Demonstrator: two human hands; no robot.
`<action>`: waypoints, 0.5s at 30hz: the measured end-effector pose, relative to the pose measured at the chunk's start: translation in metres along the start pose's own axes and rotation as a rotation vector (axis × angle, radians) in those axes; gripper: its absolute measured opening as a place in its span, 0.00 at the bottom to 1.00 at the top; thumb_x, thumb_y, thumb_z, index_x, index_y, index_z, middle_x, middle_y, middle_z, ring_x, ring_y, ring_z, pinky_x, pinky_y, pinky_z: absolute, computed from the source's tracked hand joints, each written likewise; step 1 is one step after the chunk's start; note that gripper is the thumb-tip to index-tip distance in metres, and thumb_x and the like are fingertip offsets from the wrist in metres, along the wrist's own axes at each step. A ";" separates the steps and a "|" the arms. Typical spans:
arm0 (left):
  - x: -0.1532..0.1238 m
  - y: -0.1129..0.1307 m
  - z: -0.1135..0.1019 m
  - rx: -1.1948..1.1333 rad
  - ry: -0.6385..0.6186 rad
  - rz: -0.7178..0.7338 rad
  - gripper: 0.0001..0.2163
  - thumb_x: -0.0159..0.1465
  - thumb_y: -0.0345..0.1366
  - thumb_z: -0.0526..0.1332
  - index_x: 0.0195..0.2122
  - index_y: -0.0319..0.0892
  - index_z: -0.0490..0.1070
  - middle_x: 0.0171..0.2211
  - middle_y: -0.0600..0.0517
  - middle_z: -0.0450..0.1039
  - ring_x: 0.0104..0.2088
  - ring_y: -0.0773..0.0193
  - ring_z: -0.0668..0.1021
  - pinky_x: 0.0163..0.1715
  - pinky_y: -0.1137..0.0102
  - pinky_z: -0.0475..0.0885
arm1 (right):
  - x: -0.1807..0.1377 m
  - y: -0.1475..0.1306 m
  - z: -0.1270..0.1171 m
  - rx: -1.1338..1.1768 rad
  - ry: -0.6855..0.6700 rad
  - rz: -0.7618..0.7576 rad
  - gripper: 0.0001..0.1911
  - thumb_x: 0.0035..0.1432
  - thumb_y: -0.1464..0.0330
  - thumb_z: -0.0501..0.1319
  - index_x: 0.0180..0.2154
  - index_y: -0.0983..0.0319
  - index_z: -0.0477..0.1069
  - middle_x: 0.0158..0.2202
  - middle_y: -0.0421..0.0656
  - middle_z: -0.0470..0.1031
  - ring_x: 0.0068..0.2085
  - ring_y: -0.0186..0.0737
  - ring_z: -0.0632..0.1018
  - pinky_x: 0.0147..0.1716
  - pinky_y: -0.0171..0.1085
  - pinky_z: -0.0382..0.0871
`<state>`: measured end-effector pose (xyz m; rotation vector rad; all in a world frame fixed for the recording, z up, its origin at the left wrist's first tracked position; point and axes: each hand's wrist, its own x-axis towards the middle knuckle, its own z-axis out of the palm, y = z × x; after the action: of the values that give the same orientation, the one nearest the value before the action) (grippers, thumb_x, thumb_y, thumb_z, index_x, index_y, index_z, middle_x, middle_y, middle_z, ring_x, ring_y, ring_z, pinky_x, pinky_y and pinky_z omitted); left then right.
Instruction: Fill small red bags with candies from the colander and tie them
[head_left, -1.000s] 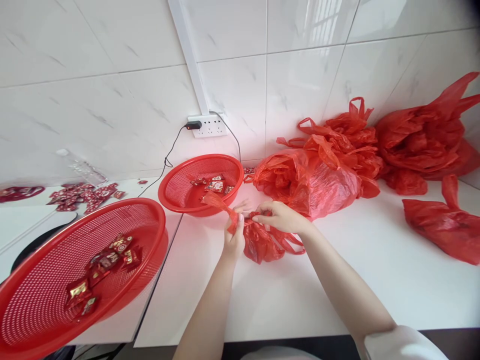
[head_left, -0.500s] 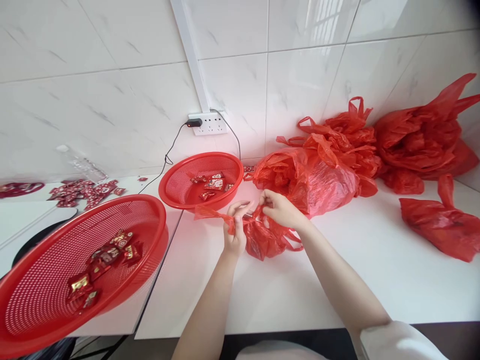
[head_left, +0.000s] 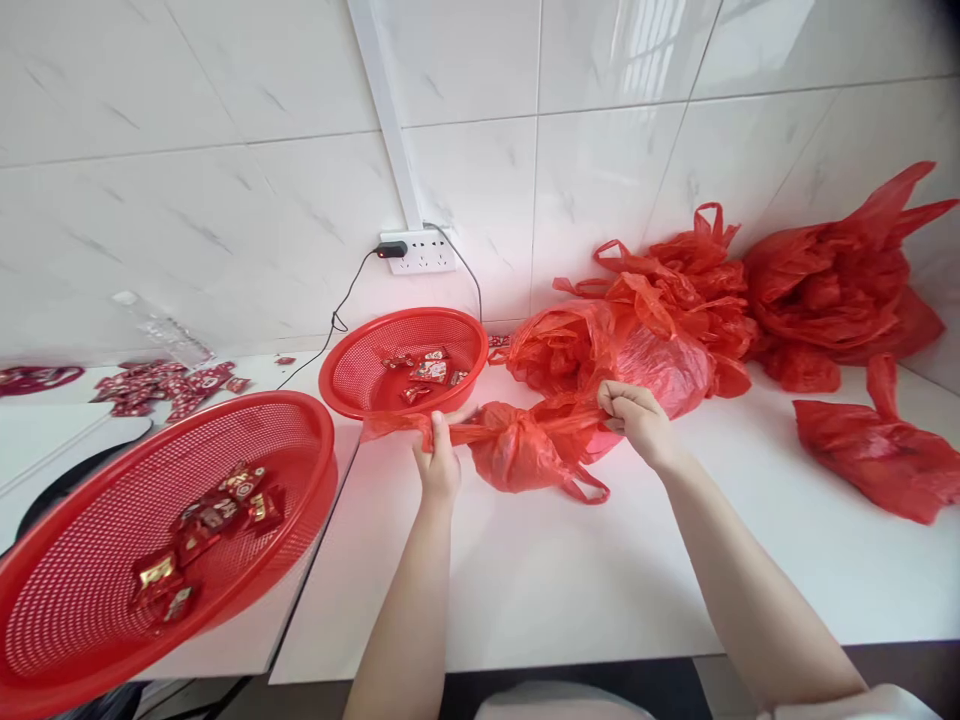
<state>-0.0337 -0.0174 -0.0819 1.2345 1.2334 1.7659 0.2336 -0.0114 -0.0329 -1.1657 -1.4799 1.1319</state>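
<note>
A red plastic bag point(head_left: 517, 450) is stretched between my two hands just above the white table, its bulging middle hanging between them. My left hand point(head_left: 439, 462) grips one twisted end, with the thumb up and a loose tail of film trailing to the left. At the other side, my right hand point(head_left: 634, 418) is closed in a fist on the opposite end of the bag. A handle loop dangles from the bag's lower right. What the bag contains is hidden by the red film.
A large red basket point(head_left: 315, 440) and a smaller red basket point(head_left: 478, 350) hold wrapped packets. Red plastic bags point(head_left: 667, 360) are heaped along the wall, and another bag point(head_left: 877, 450) lies at right. Small packets point(head_left: 146, 385) and a clear bottle point(head_left: 169, 335) lie at far left. A power strip point(head_left: 420, 252) is on the wall.
My hands have moved apart, the right one to the right and the left one slightly left. The bag between them is now pulled taut, with its ends drawn out.
</note>
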 end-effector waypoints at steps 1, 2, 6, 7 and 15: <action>-0.001 -0.001 0.001 0.011 -0.028 -0.058 0.27 0.65 0.55 0.52 0.35 0.36 0.81 0.35 0.42 0.81 0.37 0.56 0.81 0.33 0.67 0.75 | -0.004 0.001 -0.003 -0.108 -0.014 -0.026 0.05 0.45 0.72 0.48 0.21 0.59 0.51 0.20 0.34 0.49 0.21 0.31 0.54 0.21 0.33 0.48; -0.001 -0.003 0.002 0.025 -0.071 -0.126 0.27 0.64 0.55 0.53 0.36 0.35 0.80 0.34 0.41 0.81 0.34 0.56 0.81 0.27 0.69 0.73 | -0.008 0.001 -0.003 -0.233 -0.033 -0.059 0.05 0.47 0.73 0.49 0.22 0.59 0.55 0.21 0.36 0.54 0.23 0.33 0.60 0.23 0.34 0.54; 0.003 -0.011 0.004 0.076 -0.204 -0.315 0.26 0.60 0.56 0.58 0.40 0.34 0.79 0.31 0.40 0.80 0.29 0.58 0.80 0.18 0.73 0.66 | -0.022 0.009 0.028 -0.636 0.003 -0.274 0.07 0.58 0.67 0.54 0.36 0.60 0.69 0.45 0.48 0.71 0.47 0.46 0.72 0.48 0.46 0.65; 0.005 -0.013 0.003 0.079 -0.198 -0.326 0.27 0.60 0.57 0.57 0.40 0.34 0.79 0.30 0.41 0.80 0.28 0.59 0.80 0.18 0.74 0.65 | -0.024 0.013 0.041 -0.681 0.015 -0.321 0.10 0.60 0.64 0.55 0.41 0.61 0.69 0.50 0.51 0.69 0.51 0.49 0.70 0.52 0.48 0.63; 0.025 -0.032 -0.017 0.148 -0.049 -0.519 0.25 0.49 0.53 0.64 0.36 0.35 0.76 0.25 0.46 0.77 0.26 0.60 0.79 0.22 0.73 0.66 | -0.045 0.028 0.090 -0.788 -0.316 -0.207 0.19 0.54 0.76 0.57 0.49 0.63 0.71 0.45 0.52 0.75 0.46 0.52 0.75 0.46 0.47 0.68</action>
<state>-0.0588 0.0098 -0.1060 0.9165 1.5129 1.2787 0.1562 -0.0627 -0.0798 -1.3279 -2.3527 0.6012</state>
